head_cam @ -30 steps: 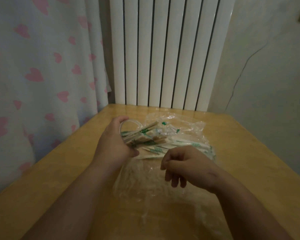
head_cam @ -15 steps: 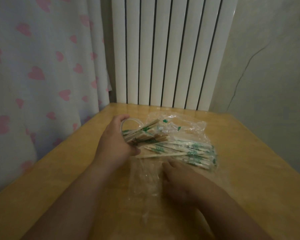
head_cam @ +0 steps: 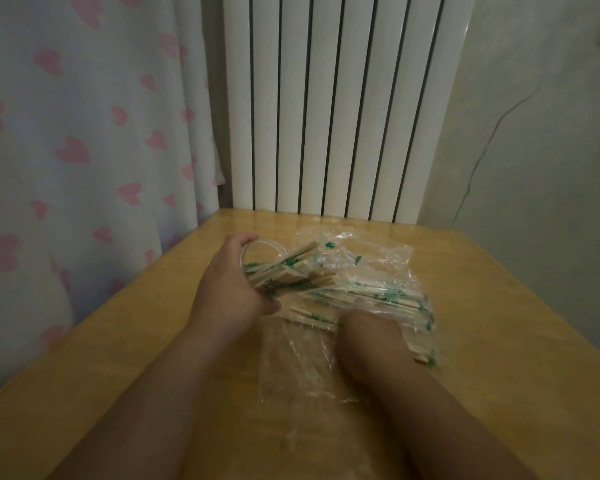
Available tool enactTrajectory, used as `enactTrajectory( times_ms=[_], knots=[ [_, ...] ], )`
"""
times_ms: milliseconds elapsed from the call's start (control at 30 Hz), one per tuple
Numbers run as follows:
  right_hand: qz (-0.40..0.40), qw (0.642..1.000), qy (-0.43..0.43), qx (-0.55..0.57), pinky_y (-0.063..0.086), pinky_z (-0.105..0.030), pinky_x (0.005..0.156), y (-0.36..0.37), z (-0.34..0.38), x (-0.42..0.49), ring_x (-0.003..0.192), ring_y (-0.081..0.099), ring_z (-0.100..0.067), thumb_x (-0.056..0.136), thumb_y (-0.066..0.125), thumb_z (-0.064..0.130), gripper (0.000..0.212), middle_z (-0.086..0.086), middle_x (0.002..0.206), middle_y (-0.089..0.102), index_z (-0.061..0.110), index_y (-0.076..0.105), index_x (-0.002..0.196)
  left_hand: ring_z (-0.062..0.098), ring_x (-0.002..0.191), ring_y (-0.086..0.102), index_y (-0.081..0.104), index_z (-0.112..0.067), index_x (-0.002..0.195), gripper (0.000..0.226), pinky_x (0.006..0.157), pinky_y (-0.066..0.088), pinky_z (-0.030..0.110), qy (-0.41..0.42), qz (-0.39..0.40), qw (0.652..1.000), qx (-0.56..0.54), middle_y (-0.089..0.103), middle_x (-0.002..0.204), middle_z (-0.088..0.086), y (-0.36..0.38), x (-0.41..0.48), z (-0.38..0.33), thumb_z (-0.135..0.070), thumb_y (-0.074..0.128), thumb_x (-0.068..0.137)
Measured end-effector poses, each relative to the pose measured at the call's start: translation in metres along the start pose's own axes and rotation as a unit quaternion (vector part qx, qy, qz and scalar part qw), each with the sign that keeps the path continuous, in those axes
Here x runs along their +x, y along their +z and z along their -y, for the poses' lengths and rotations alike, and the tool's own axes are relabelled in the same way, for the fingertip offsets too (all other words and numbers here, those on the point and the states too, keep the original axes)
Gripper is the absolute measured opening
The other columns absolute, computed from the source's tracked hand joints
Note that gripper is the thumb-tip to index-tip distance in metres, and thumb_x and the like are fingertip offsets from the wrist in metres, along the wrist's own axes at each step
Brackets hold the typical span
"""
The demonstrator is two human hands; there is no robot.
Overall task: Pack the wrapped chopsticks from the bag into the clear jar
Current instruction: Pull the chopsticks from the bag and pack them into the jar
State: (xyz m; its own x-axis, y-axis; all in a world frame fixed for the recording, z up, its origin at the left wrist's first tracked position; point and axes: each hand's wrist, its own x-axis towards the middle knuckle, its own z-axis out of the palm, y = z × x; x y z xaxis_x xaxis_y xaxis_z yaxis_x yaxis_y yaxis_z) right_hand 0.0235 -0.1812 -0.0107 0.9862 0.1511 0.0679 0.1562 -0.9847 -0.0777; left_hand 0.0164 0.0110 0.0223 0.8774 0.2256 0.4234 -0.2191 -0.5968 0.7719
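Tabletop [head_cam: 499, 323]: left hand [head_cam: 229, 282] grips part-filled clear jar [head_cam: 257, 245]. Right hand [head_cam: 368, 337] has dropped into bag [head_cam: 291, 368], chopsticks [head_cam: 378, 296] just ahead; finger closure unreadable. Next pickup likely.

My right hand [head_cam: 371, 336] is blurred, its fingers lost inside the bag [head_cam: 291, 368]; whether they grip, I can't tell. My left hand [head_cam: 229, 289] hides the jar [head_cam: 267, 241], save its rim at one o'clock.

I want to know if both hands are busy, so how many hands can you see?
2. The left hand grips the clear jar, already holding chopsticks. The right hand is inside the plastic bag by the loose chopsticks, its fingers hidden.
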Motion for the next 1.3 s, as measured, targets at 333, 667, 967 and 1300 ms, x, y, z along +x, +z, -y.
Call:
enactTrajectory(
  times_ms=[333,667,967,1300],
  knots=[
    [-0.015,0.998,-0.016,0.056,0.044,-0.031,0.076,0.0,0.0,-0.001,0.089,0.059,-0.022,0.09,0.052,0.02,0.016,-0.001,0.1,0.065,0.021,0.064,0.101,0.014,0.105,0.052,0.044,-0.035,0.13,0.1,0.087,0.049,0.035,-0.001,0.002,1.0,-0.003,0.053,0.117,-0.011,0.0,-0.001,-0.001,-0.013,0.094,0.046],
    [0.025,0.991,-0.12,0.051,0.04,-0.029,0.07,-0.005,0.003,-0.007,0.089,0.058,-0.023,0.093,0.054,0.032,0.017,-0.003,0.099,0.062,0.021,0.064,0.101,0.01,0.101,0.049,0.044,-0.037,0.128,0.098,0.079,0.043,0.028,-0.004,0.006,1.0,-0.006,0.05,0.114,-0.014,-0.001,0.0,-0.002,-0.013,0.093,0.047],
    [0.019,0.989,-0.146,0.015,0.042,-0.031,0.064,-0.039,0.014,-0.033,0.085,0.056,-0.025,0.087,0.054,0.031,0.016,-0.001,0.093,0.058,0.029,0.047,0.102,0.009,0.101,0.048,0.044,-0.035,0.131,0.1,0.077,0.04,0.025,0.0,0.003,1.0,-0.005,0.05,0.114,-0.014,0.0,0.0,-0.002,-0.012,0.093,0.047],
    [-0.156,0.966,-0.204,-0.031,0.044,-0.026,0.062,-0.07,0.012,-0.056,0.067,0.052,-0.012,0.092,0.047,0.047,0.02,0.01,0.071,0.052,0.031,0.057,0.096,0.012,0.102,0.051,0.044,-0.035,0.13,0.1,0.08,0.044,0.027,-0.004,-0.003,1.0,-0.003,0.051,0.116,-0.012,0.001,0.001,-0.003,-0.011,0.093,0.046]
  ],
)
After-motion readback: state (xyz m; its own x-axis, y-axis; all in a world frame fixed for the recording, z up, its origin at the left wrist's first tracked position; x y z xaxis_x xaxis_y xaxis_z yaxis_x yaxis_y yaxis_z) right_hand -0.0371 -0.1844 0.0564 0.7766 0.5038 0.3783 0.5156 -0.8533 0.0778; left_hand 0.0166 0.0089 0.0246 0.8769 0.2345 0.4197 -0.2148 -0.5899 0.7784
